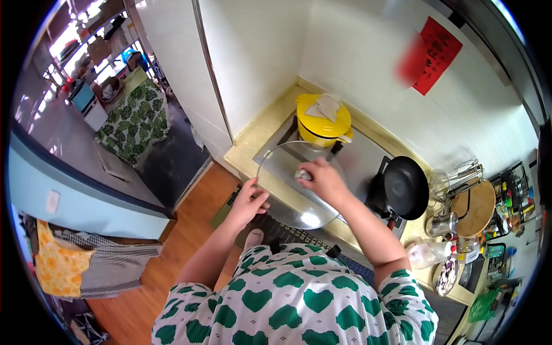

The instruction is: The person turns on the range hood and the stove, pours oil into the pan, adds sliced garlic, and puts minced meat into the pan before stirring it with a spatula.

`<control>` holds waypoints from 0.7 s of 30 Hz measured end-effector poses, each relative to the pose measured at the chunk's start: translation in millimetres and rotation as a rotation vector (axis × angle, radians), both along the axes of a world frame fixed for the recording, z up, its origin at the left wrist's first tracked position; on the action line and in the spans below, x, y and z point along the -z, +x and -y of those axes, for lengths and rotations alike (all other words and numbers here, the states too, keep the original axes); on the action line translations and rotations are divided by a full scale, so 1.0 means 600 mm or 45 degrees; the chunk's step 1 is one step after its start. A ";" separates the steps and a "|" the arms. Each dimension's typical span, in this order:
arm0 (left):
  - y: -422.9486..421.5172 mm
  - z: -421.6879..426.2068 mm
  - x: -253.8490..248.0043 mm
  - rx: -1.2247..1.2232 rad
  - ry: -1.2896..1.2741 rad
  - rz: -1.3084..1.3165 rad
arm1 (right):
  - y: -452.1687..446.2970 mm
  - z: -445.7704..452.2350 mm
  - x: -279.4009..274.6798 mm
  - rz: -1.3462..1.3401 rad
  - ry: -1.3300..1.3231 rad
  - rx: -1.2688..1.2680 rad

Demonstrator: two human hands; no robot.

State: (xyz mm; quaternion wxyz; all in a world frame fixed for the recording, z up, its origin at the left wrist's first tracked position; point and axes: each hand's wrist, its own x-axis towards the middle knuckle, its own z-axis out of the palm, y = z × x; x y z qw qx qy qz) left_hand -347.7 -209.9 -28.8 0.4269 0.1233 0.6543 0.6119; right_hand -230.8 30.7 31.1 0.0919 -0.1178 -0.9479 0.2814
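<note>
My right hand [325, 183] is closed on the knob of a clear glass pot lid [282, 214], which is held over the front edge of the stove [356, 164]. At the lid's left rim is my left hand [248, 202], its fingers curved around the edge. Behind the lid, a yellow pot [323, 137] with a yellow cover stands on the stove. A folded beige cloth [326, 107] lies on top of that cover. To the right, a black frying pan [403, 187] rests on the other burner.
Right of the stove, the counter carries a metal mug [441, 224], a round wooden board [474, 208], a plastic bag [422, 253] and a bowl of food [445, 276]. A red paper sign [438, 56] hangs on the wall. Wood flooring [195, 215] lies at left.
</note>
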 end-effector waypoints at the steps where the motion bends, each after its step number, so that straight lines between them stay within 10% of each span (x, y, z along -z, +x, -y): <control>1: -0.029 0.018 0.022 -0.021 -0.034 -0.004 | -0.041 0.014 0.026 0.001 0.010 -0.048; 21: -0.265 -0.002 0.317 0.246 -0.363 -0.819 | -0.348 0.028 0.272 0.196 0.339 0.243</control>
